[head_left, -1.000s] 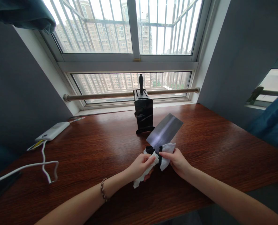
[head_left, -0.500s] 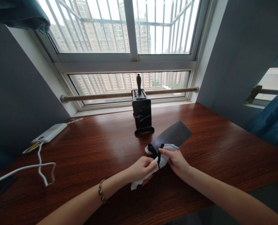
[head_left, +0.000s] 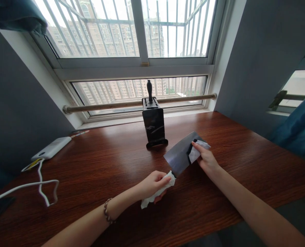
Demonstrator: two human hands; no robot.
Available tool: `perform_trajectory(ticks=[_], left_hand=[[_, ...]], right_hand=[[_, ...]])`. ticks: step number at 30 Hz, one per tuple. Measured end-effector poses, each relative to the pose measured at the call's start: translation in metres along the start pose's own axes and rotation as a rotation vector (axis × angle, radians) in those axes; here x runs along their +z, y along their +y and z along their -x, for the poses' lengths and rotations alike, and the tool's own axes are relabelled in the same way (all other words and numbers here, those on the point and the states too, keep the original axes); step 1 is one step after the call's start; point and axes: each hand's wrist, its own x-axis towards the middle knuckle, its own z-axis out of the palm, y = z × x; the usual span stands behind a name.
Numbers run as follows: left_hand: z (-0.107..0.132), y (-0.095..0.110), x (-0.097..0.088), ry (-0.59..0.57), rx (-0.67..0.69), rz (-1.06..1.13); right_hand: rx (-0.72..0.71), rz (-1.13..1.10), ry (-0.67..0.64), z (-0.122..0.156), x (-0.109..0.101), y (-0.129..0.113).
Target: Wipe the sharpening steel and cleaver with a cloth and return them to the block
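Note:
A cleaver (head_left: 177, 153) with a broad grey blade is held above the desk, its blade pointing up and to the right. My left hand (head_left: 153, 185) is closed around its handle through a crumpled white tissue (head_left: 147, 201), which hides most of the handle. With my right hand (head_left: 207, 160) I pinch a white cloth with a black edge (head_left: 195, 151) against the blade near its far end. Beyond the blade stands a black knife block (head_left: 153, 125), and a dark handle (head_left: 149, 91) sticks up from its top.
A white box-shaped device (head_left: 51, 148) lies at the desk's left, with a white cable (head_left: 40, 185) looping toward me. Behind the reddish-brown desk (head_left: 111, 151) are a barred window and a horizontal pole (head_left: 111, 106). A blue curtain (head_left: 296, 120) hangs at right.
My right hand has slid the cloth up and right along the blade, from near the handle toward the far end. The left hand keeps its hold; the view has shifted slightly.

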Motion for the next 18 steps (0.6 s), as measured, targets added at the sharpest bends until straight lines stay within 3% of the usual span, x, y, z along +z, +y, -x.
perform_trajectory(ticks=[6,12,18], left_hand=[[0.011,0.013,-0.004,0.017,-0.082,0.0],[0.029,0.037,-0.009,0.063,-0.214,0.022],[0.053,0.068,-0.028,-0.104,0.042,0.372]], right_hand=[[-0.066,-0.029,0.03,-0.016,-0.007,-0.012],[-0.059,-0.005,-0.04,-0.013,-0.007,-0.014],[-0.059,-0.013,-0.056,-0.014,-0.01,-0.01]])
